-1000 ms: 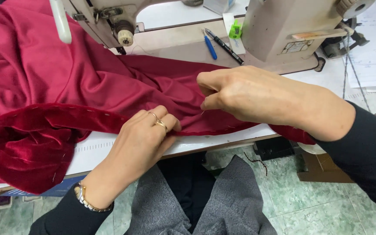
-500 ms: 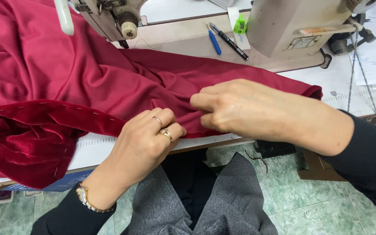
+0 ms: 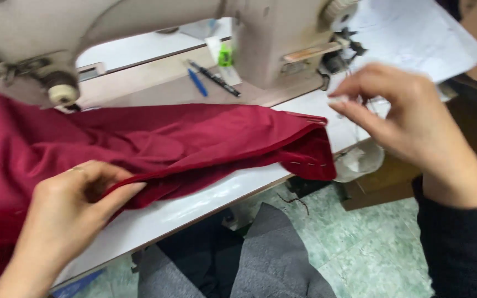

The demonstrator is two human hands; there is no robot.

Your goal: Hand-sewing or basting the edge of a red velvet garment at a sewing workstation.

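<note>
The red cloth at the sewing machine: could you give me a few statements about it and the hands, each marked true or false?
1. The left hand pinches the red cloth. True.
2. The right hand lies flat on the cloth. False: it is raised beside the sewing machine, off the cloth.
3. A blue pen lies on the machine bed. True.
4. The cloth is green. False: it is dark red.
</note>
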